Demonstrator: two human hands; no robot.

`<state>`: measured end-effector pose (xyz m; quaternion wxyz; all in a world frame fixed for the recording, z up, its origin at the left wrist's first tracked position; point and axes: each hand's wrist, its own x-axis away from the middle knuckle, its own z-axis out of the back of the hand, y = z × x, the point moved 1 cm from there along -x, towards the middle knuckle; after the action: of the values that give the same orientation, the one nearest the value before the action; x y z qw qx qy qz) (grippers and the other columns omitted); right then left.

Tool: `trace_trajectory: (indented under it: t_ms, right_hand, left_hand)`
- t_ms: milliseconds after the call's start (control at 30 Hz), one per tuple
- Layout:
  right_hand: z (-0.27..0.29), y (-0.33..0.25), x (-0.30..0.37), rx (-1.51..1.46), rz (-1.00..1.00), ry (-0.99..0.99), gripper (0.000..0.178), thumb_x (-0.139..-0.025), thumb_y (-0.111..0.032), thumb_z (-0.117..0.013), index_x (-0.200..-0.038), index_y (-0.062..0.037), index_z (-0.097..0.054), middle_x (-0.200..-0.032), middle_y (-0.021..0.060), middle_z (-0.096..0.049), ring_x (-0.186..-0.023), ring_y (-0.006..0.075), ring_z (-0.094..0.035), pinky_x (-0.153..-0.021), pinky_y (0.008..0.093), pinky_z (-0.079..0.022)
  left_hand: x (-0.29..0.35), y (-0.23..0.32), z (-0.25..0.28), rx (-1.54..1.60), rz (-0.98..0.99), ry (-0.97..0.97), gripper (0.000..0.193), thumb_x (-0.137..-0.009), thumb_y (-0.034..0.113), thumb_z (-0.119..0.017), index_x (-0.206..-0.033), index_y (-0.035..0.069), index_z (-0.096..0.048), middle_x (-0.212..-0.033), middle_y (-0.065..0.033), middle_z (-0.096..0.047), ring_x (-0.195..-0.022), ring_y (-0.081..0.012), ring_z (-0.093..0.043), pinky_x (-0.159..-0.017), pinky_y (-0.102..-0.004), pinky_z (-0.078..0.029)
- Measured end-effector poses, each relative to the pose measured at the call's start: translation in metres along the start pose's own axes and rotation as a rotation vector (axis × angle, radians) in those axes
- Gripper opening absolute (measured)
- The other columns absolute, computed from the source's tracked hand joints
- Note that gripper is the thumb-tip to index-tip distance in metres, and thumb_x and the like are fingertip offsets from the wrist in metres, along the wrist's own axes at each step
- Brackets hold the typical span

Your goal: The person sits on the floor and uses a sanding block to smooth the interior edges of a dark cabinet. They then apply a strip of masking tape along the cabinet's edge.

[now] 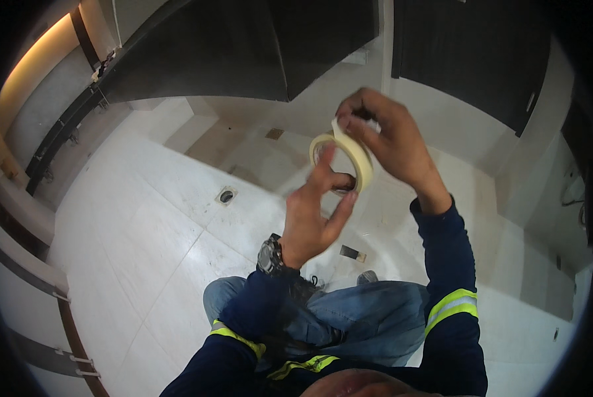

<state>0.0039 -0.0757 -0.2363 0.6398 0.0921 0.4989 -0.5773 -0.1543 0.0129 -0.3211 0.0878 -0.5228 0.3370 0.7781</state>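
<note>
A roll of pale cream masking tape [354, 155] is held up in front of me, above the floor. My left hand [313, 212] grips the roll from below, with a finger through its core and a dark watch on the wrist. My right hand [385, 135] is above the roll, fingers pinched on the tape's loose end at the top edge. Both arms wear dark blue sleeves with yellow reflective bands. My knees in blue jeans show below the hands.
White tiled floor [144, 218] with a small round drain [226, 196] and a small dark object [351, 252] near my feet. Dark cabinet doors [243, 46] stand at the top, a white counter edge [18, 225] runs along the left.
</note>
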Motion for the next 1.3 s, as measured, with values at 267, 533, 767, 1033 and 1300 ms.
trace_trajectory:
  t_ms: [267, 533, 767, 1033, 1300]
  right_hand:
    - [0.018, -0.014, -0.103, 0.142, 0.159, 0.282, 0.032, -0.097, -0.014, -0.068, -0.129, -0.0078, -0.068, -0.124, 0.0126, -0.07, -0.118, 0.0258, -0.068, -0.101, 0.0352, -0.052]
    - [0.001, -0.024, -0.157, -0.054, 0.399, 0.465, 0.013, -0.096, -0.005, -0.066, -0.107, 0.0013, -0.065, -0.094, 0.0174, -0.072, -0.087, 0.0239, -0.07, -0.08, 0.0351, -0.055]
    - [-0.006, -0.027, -0.155, -0.055, 0.38, 0.484, 0.016, -0.093, -0.005, -0.068, -0.108, -0.0005, -0.064, -0.091, 0.0168, -0.072, -0.084, 0.0263, -0.071, -0.076, 0.0355, -0.056]
    - [-0.011, -0.031, -0.151, -0.113, 0.363, 0.595, 0.014, -0.092, -0.001, -0.065, -0.106, -0.0013, -0.061, -0.091, 0.0183, -0.07, -0.082, 0.0334, -0.071, -0.073, 0.0384, -0.055]
    - [-0.008, -0.033, -0.155, 0.095, 0.586, 0.635, 0.013, -0.088, 0.003, -0.063, -0.1, -0.0001, -0.067, -0.096, 0.0203, -0.07, -0.089, 0.0374, -0.07, -0.078, 0.0417, -0.055]
  left_hand:
    - [0.011, 0.019, 0.009, -0.159, -0.01, -0.064, 0.063, -0.086, 0.006, -0.07, -0.147, 0.002, -0.054, -0.097, -0.009, -0.075, -0.09, -0.0288, -0.062, -0.084, -0.0398, -0.052]
    - [0.027, 0.008, 0.003, -0.33, 0.075, -0.076, 0.064, -0.091, 0.003, -0.066, -0.152, 0.001, -0.046, -0.104, -0.0099, -0.079, -0.095, -0.0233, -0.067, -0.089, -0.0342, -0.047]
    - [0.006, -0.009, -0.003, -0.235, 0.145, -0.107, 0.062, -0.094, 0.006, -0.066, -0.152, -0.001, -0.045, -0.106, -0.015, -0.078, -0.099, -0.028, -0.071, -0.094, -0.0393, -0.051]
    - [0.006, -0.01, -0.004, -0.209, 0.141, -0.143, 0.06, -0.094, 0.004, -0.065, -0.151, -0.002, -0.047, -0.109, -0.0188, -0.076, -0.105, -0.0282, -0.073, -0.094, -0.039, -0.054]
    - [0.005, -0.008, 0.0, -0.18, 0.093, -0.098, 0.061, -0.095, 0.0, -0.064, -0.153, 0.0, -0.044, -0.108, -0.0216, -0.074, -0.103, -0.0294, -0.076, -0.092, -0.0393, -0.057]
